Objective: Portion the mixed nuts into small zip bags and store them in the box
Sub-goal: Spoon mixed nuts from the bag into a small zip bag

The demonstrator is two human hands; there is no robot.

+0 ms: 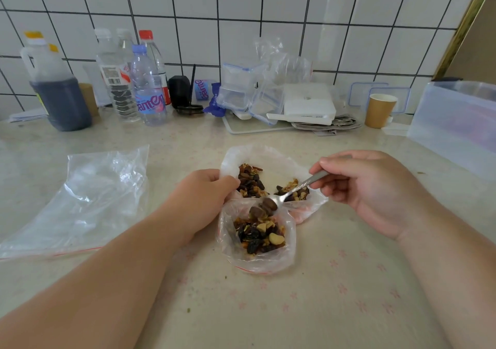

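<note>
**A home kitchen corner**

A white tiled wall [241, 13] with dark grout backs a pale, flower-patterned desk [335, 281]. Against the wall, left of the stacked clip-lid food containers [243, 87], stand water bottles [147, 85] and a jug of dark liquid [57, 91] (soy sauce or vinegar, perhaps). Right of the containers sits a paper cup [379, 110].

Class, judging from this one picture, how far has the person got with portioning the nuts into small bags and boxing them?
Early on. Done: one small zip bag partly filled. In hand: the right hand holds a spoon of nuts over it; the left hand grips the big nut bag. Left: sealing, bagging the rest, storing in the box.
</note>
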